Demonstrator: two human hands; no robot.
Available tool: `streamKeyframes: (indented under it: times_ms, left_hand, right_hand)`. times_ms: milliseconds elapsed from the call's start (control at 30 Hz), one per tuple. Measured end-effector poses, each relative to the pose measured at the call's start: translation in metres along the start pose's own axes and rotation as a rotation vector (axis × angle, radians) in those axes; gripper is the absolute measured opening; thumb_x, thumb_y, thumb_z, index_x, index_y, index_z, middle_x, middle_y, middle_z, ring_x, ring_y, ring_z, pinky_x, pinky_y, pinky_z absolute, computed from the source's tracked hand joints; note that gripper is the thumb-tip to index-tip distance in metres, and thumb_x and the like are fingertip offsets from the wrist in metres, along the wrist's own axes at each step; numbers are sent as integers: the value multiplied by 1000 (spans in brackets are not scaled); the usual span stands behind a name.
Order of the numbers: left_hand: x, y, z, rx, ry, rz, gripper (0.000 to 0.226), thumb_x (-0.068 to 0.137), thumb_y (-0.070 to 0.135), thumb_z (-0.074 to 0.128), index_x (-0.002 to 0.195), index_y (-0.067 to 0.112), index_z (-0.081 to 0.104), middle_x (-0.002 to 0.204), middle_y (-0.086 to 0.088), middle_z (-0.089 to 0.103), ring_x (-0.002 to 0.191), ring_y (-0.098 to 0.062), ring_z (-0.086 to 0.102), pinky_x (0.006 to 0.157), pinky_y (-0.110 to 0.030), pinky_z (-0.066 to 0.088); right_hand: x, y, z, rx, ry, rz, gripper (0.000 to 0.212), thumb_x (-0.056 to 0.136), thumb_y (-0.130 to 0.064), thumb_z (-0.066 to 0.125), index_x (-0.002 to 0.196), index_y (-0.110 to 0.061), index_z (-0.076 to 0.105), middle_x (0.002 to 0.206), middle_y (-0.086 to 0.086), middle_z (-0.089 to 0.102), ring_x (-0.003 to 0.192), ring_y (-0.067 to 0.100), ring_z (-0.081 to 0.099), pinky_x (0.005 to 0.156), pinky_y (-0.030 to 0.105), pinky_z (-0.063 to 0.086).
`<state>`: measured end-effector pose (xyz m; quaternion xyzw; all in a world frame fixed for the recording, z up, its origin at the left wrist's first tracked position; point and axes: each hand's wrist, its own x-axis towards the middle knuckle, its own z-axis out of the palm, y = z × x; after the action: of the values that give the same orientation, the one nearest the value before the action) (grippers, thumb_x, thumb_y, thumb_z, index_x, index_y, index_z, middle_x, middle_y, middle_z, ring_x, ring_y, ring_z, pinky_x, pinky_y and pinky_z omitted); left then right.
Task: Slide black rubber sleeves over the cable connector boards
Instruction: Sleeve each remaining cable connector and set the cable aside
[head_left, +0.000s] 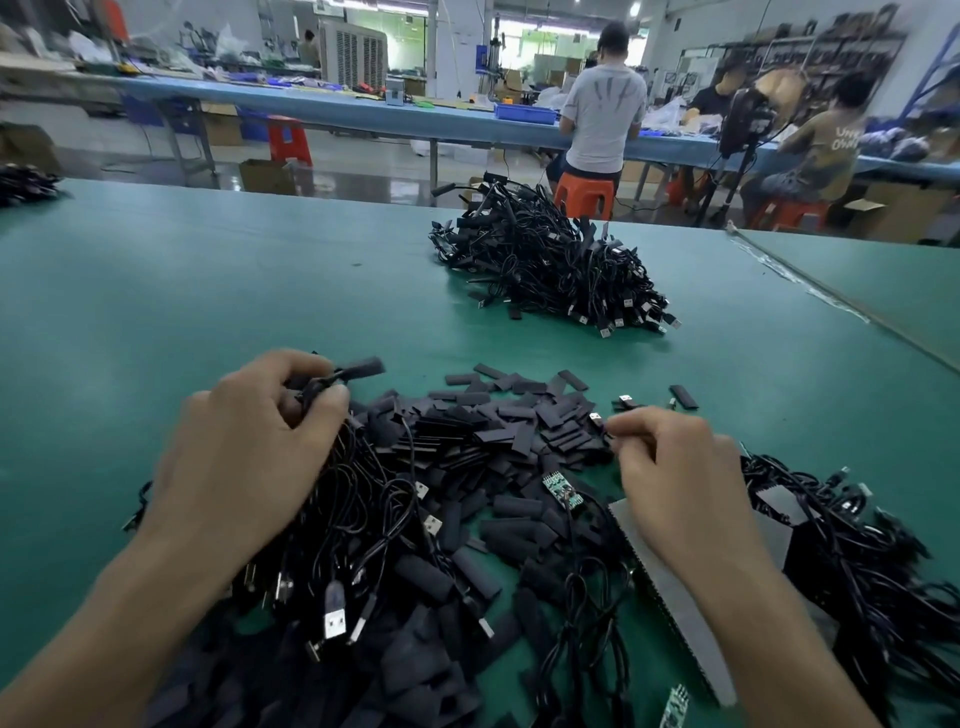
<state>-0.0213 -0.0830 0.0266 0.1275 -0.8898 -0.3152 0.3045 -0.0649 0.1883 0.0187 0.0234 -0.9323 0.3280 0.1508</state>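
Note:
My left hand (249, 447) grips a bundle of black cables (358, 499); a sleeved connector (361, 368) sticks out above its fingers. My right hand (670, 467) pinches the USB plug end (597, 420) of a cable at the edge of a heap of flat black rubber sleeves (498, 426). A bare green connector board (560, 488) lies among the sleeves between my hands. Another green board (674, 704) shows at the bottom edge.
A large pile of sleeved cables (545, 260) sits farther back on the green table (208, 291). A tangle of black cables (852, 535) and a grey panel (670, 587) lie under my right forearm. People work at a blue bench behind.

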Motion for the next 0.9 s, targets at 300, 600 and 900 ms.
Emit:
streamKeyframes:
  times_ms: [300, 600, 900]
  left_hand:
    - [3, -12, 0, 234, -84, -108, 32, 84, 40, 70, 115, 36, 67, 98, 4, 46, 85, -25, 52, 77, -42, 47]
    - [-11, 7, 6, 57, 18, 241, 6, 85, 39, 72, 87, 36, 67, 66, 13, 51, 63, -9, 51, 58, -31, 45]
    - [-41, 29, 34, -667, -459, 146, 23, 79, 52, 67, 93, 34, 69, 80, 2, 72, 65, -6, 64, 59, -20, 51]
  right_hand:
    - [-10, 2, 20, -532, -340, -23, 32, 92, -54, 52, 104, -28, 66, 108, -3, 62, 108, 23, 54, 89, 35, 46]
    - [-9, -5, 18, -39, -221, -55, 17, 90, -33, 68, 76, -32, 58, 86, -16, 62, 88, 5, 60, 84, 35, 51]
    - [-27, -48, 10, 695, -215, -273, 22, 74, 0, 81, 74, -19, 69, 72, -3, 71, 65, 13, 65, 64, 31, 56]
